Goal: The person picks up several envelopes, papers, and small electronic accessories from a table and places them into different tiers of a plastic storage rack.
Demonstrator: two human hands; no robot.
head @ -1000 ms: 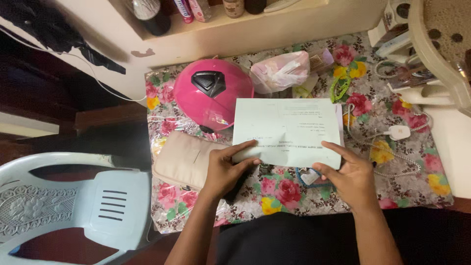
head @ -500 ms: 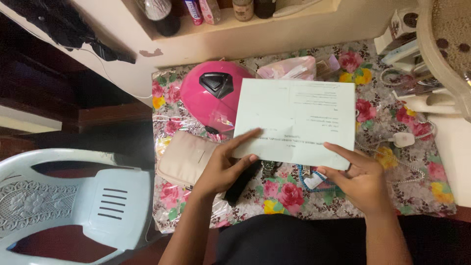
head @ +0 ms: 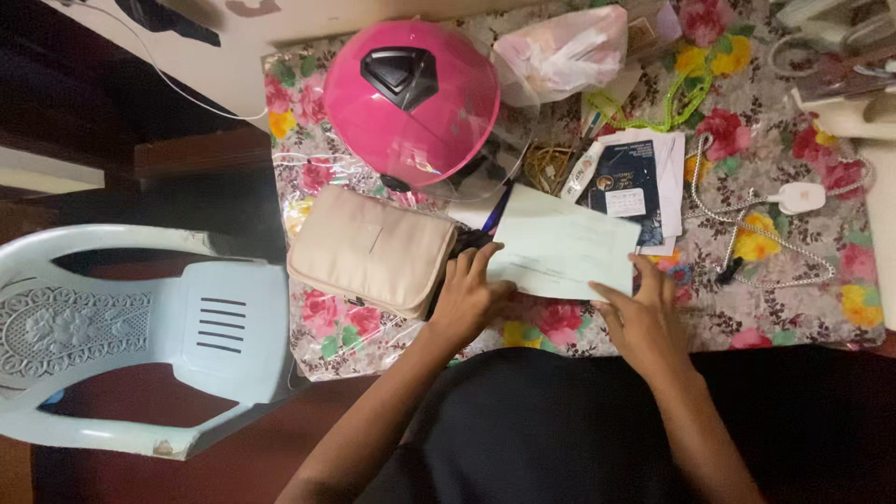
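1. Pale green paper (head: 563,250), folded, lies flat on the floral tablecloth (head: 793,308) between my hands; its faint print is too small to make out.
2. Left hand (head: 469,297): fingers together, pressing the paper's near left edge and hiding that corner. Something dark beneath the fingertips I cannot identify.
3. Right hand (head: 640,315): fingers slightly spread, tips flat on the paper's near right corner.
4. Beyond my right fingers, a dark booklet (head: 618,183) on white sheets is partly covered by the paper.
5. Left of my left hand sits a beige pouch (head: 371,250); past it a pink helmet (head: 413,97), then a plastic bag (head: 563,49) cut off at the top edge.
6. Right of my fingers, a white charger (head: 801,197) and cord; far left, a white plastic chair (head: 140,331).
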